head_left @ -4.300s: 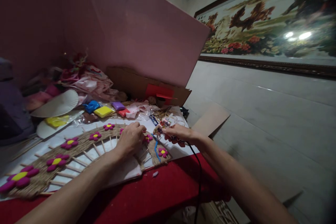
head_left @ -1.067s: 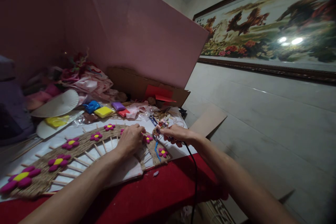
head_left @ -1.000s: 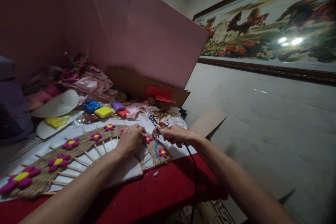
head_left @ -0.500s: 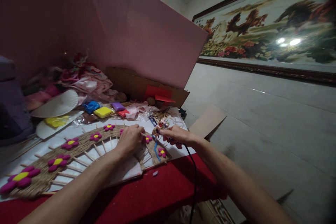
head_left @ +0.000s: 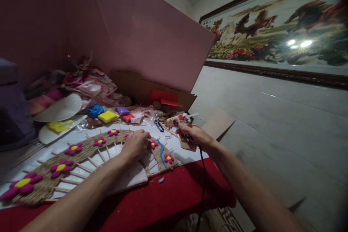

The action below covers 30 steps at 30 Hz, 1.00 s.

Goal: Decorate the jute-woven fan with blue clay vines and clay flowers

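A curved band of woven twine (head_left: 89,149) over wooden sticks lies on white paper, dotted with magenta flowers with yellow centres (head_left: 60,168). A thin blue strip (head_left: 162,152) winds across its right end. My left hand (head_left: 136,144) rests on the upper right part of the band, fingers bent and close together; what lies under the fingertips is hidden. In my right hand (head_left: 191,136) is a patterned hot glue gun (head_left: 178,119), held above the right side of the paper. A pale glue stick (head_left: 193,115) juts from its back, and a black cord (head_left: 203,188) hangs down.
Bagged blue clay (head_left: 95,111), yellow clay (head_left: 107,116) and purple clay (head_left: 123,110) lie behind the band. A blue cutter (head_left: 159,126) is near the glue gun. Red cloth (head_left: 174,195) covers the front edge. Cardboard (head_left: 130,79) leans behind.
My right hand has moved right with the glue gun, away from the twine band, and the gun has turned. The blue strip shows more fully. My left hand stays almost where it was.
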Each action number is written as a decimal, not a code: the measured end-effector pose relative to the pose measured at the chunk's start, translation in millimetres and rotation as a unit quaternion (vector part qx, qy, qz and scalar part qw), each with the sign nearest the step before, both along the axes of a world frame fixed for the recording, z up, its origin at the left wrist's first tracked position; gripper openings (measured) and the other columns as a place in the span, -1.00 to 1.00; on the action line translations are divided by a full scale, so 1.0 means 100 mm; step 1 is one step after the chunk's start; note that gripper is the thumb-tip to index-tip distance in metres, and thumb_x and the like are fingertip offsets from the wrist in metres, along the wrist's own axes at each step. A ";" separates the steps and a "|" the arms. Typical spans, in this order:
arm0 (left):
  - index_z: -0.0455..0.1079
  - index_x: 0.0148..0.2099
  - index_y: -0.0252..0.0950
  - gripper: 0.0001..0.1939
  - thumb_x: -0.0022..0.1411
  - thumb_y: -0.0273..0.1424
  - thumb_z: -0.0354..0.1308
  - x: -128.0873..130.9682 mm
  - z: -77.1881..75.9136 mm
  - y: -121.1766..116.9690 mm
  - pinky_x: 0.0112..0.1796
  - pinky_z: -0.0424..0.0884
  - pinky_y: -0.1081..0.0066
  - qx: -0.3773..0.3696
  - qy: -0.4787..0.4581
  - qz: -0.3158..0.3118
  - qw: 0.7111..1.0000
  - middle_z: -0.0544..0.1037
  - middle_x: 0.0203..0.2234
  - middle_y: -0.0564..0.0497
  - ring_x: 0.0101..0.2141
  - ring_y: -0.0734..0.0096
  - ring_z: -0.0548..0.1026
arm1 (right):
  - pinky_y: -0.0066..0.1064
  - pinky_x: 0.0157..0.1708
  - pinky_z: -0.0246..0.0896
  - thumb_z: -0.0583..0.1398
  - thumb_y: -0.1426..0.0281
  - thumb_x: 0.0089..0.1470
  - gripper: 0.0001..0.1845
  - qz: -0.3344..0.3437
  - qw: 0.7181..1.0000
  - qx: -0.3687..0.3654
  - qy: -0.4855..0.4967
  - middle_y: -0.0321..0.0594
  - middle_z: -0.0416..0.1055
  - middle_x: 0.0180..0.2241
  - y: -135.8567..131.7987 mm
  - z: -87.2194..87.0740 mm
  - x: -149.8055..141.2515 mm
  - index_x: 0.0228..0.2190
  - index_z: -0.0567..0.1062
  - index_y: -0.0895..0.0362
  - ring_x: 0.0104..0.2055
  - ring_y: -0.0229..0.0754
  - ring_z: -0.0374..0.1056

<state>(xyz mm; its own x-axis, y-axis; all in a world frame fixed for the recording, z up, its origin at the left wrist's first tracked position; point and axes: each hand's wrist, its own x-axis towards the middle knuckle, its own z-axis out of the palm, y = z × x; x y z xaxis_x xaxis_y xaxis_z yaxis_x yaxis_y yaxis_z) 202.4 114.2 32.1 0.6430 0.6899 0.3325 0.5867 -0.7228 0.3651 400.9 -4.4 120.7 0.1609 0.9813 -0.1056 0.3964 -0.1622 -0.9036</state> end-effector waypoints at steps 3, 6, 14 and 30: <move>0.47 -0.19 -0.30 -0.69 0.15 -0.54 -0.08 0.00 0.00 0.00 -0.22 0.26 0.30 0.000 0.004 0.000 1.000 0.49 -0.27 -0.13 -0.23 0.22 0.43 | -0.55 -0.77 -0.04 0.00 -0.09 0.06 -0.46 -0.043 0.996 0.069 -0.041 -0.37 0.18 -0.60 -0.13 0.00 0.14 -0.40 0.34 0.17 -0.72 -0.42 0.01; 0.47 -0.18 -0.30 -0.69 0.14 -0.54 -0.08 0.00 0.01 0.00 -0.21 0.26 0.31 0.000 0.004 -0.002 1.000 0.50 -0.27 -0.13 -0.22 0.23 0.43 | -0.49 -0.66 0.06 0.04 -0.03 0.06 -0.54 -0.047 0.978 0.076 -0.187 -0.30 0.28 -0.52 -0.29 -0.13 0.33 -0.39 0.33 0.15 -0.64 -0.34 0.13; 0.47 -0.21 -0.31 -0.69 0.16 -0.55 -0.10 0.02 0.02 -0.01 -0.22 0.26 0.27 -0.005 0.022 -0.003 1.000 0.50 -0.27 -0.16 -0.24 0.20 0.43 | -0.33 -0.15 0.15 -0.05 0.44 0.11 -0.71 -0.042 0.890 -0.009 -0.455 -0.08 0.36 -0.15 -0.69 -0.76 0.64 -0.12 0.30 0.15 -0.15 -0.12 0.32; 0.46 -0.19 -0.28 -0.73 0.16 -0.51 -0.04 0.00 0.05 -0.04 -0.20 0.25 0.34 -0.021 0.026 0.006 0.999 0.49 -0.26 -0.12 -0.21 0.25 0.43 | -0.33 -0.06 0.09 0.06 0.52 0.09 -0.77 -0.012 0.892 0.152 -0.426 -0.18 0.43 -0.27 0.02 -0.65 -0.27 -0.33 0.52 0.11 -0.13 -0.15 0.27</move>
<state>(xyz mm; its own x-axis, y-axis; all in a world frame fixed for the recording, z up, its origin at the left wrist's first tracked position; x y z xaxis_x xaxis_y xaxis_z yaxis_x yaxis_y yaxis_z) 202.7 110.2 36.6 0.6503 0.7098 0.2708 0.6136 -0.7009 0.3637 373.7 -2.1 55.5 0.0771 0.9387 0.3361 0.9595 0.0217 -0.2807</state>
